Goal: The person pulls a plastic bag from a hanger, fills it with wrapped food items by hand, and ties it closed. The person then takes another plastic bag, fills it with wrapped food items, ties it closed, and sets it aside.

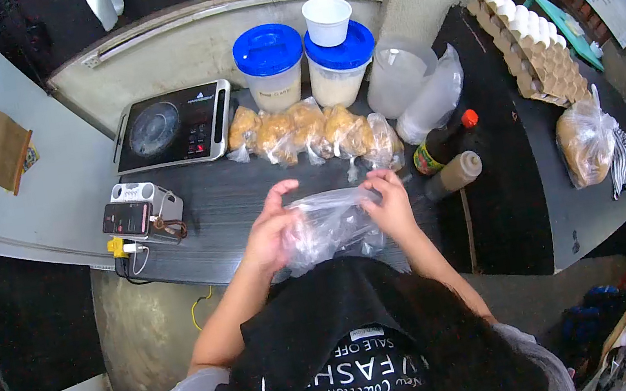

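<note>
A clear plastic bag (331, 230) is stretched between my two hands in front of my chest, over the near edge of the dark tabletop (204, 189). Its left side is held by my left hand (268, 234), with the index finger pointing up past the rim. My right hand (390, 203) pinches the upper right corner between thumb and fingers. Just beyond the hands lies a row of knotted clear bags of golden-brown food (311, 134). The bag's lower part is partly hidden behind my black apron (333, 316).
Behind stand two blue-lidded tubs (269, 54), an induction cooker (173, 126) and clear plastic containers (400, 73). Bottles (458, 171) stand right of my right hand. A phone (126, 218) leans on a white box at left. Egg trays (532, 47) are on the right counter.
</note>
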Demonstrator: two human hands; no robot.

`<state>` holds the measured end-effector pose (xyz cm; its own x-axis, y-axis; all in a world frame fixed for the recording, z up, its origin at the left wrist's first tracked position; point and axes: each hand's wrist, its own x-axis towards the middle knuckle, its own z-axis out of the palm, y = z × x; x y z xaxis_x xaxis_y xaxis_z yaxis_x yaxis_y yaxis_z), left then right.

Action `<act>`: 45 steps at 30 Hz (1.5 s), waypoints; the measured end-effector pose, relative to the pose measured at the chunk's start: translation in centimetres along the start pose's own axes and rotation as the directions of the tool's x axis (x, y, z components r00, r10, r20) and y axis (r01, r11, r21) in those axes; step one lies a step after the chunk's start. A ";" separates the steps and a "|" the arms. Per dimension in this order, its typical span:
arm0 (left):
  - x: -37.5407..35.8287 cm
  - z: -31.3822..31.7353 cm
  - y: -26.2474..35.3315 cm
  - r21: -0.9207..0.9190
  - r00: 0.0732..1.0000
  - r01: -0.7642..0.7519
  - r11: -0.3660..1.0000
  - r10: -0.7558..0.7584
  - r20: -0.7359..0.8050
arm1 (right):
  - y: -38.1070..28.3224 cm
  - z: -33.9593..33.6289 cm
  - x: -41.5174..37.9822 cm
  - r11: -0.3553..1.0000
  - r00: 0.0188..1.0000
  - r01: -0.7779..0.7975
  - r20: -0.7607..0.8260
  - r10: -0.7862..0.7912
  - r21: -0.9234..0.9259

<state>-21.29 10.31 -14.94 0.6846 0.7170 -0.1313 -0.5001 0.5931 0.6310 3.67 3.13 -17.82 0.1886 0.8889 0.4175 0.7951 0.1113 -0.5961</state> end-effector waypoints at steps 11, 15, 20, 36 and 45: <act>-1.2 -6.4 0.7 0.993 0.972 0.001 -0.118 0.233 0.027 | 0.6 -0.7 -0.2 -0.151 0.573 -0.784 0.795 0.198 0.603; -0.9 -6.6 -1.0 0.977 0.956 0.170 -0.126 0.262 -0.133 | 2.4 -0.2 -0.2 0.430 0.677 -0.713 0.704 0.215 0.555; 0.1 -5.5 -2.9 0.930 0.952 0.306 -0.204 0.051 -0.302 | 6.1 0.7 1.7 0.653 0.752 -0.608 0.593 0.288 0.452; 0.2 -11.6 -7.4 0.956 0.962 0.266 0.120 -0.088 -0.257 | 14.0 5.3 9.4 0.690 0.744 -0.560 0.087 0.662 -0.459; -0.7 -12.2 -7.4 0.937 0.966 0.257 0.238 -0.034 -0.256 | 14.7 5.6 9.8 0.646 0.712 -0.592 0.062 0.699 -0.481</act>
<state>-24.51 9.88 -28.82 0.5430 0.7660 -0.3442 0.5535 -0.0182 0.8326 14.00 15.97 -26.32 0.6543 0.7387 -0.1621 0.6796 -0.6683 -0.3026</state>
